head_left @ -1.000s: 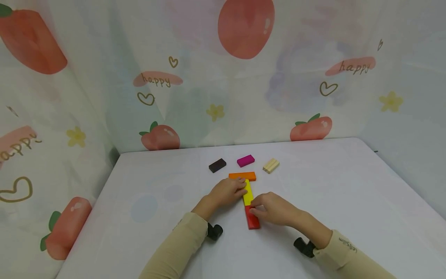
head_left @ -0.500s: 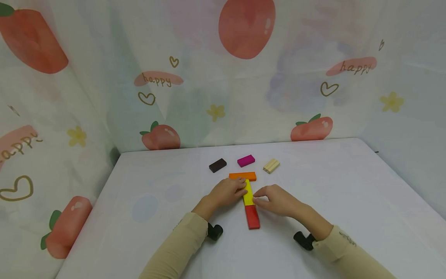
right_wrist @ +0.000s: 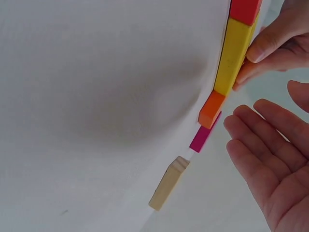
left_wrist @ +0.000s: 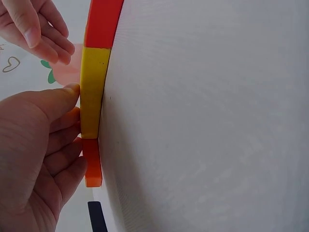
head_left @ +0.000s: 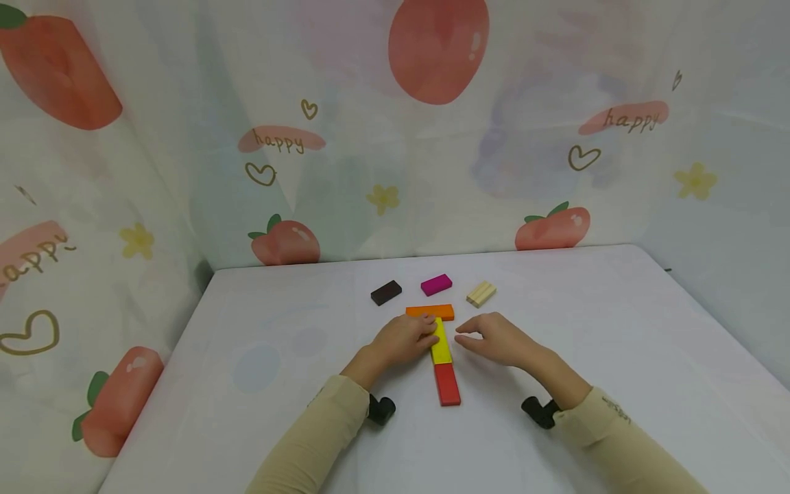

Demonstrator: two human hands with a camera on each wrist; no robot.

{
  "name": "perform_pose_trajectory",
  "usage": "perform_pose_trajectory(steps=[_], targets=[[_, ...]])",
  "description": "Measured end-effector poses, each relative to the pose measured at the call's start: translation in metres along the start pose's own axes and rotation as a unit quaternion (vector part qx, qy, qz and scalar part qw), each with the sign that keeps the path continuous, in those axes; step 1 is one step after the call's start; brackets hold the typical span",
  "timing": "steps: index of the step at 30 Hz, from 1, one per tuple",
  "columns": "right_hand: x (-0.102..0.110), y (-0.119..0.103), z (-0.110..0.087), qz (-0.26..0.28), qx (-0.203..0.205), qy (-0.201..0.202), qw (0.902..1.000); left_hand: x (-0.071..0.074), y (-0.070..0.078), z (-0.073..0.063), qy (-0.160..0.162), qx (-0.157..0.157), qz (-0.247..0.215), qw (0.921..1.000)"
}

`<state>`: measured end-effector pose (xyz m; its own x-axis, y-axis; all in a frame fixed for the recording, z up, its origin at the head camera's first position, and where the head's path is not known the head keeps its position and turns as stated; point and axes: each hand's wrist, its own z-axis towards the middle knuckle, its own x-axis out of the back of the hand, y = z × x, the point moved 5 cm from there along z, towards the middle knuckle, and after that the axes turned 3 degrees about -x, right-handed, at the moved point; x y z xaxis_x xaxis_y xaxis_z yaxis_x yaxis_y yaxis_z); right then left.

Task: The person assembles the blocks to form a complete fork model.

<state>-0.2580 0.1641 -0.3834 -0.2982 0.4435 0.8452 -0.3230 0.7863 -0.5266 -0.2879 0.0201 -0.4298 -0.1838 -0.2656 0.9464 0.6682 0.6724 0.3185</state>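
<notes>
An orange block [head_left: 429,312] lies crosswise on the table, and a yellow block [head_left: 441,346] runs from its near side toward me. End to end with the yellow one sits a red block [head_left: 447,385]. My left hand [head_left: 404,338] rests its fingertips on the orange and yellow blocks; in the left wrist view its thumb [left_wrist: 65,99] touches the yellow block's top. My right hand [head_left: 500,339] is held to the right of the yellow block, apart from it, fingers loosely extended. Its palm [right_wrist: 285,183] faces the camera in the right wrist view, with nothing in it.
Behind the orange block lie a dark brown block [head_left: 386,293], a magenta block [head_left: 436,285] and a plain wood-coloured block [head_left: 481,293]. A white cloth covers the table [head_left: 296,425]. Printed curtains [head_left: 444,158] stand along its back and left.
My right hand has let its fingertips leave the red block and moved away from me along the yellow one, then off to its right. The left hand and the blocks stay put.
</notes>
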Motion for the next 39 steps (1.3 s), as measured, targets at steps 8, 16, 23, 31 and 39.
perform_pose_trajectory(steps=[8,16,23,31,39], targets=[[0.004,0.009,0.007,0.009,-0.010,0.009,0.9999,0.000,0.001,0.000,-0.007,0.002,0.003,1.0000],[0.013,0.017,0.012,0.014,-0.040,0.018,0.9989,0.001,0.002,-0.002,-0.007,0.000,0.005,1.0000],[0.017,0.027,0.018,0.012,-0.046,0.034,0.9983,0.001,0.001,-0.002,-0.006,0.000,0.012,0.9999],[0.022,0.032,0.021,0.008,-0.057,0.044,0.9974,0.000,0.001,-0.001,-0.010,-0.002,0.013,0.9999],[0.032,0.042,0.025,0.009,-0.093,0.075,0.9928,0.001,0.000,-0.001,-0.002,-0.004,0.005,1.0000]])
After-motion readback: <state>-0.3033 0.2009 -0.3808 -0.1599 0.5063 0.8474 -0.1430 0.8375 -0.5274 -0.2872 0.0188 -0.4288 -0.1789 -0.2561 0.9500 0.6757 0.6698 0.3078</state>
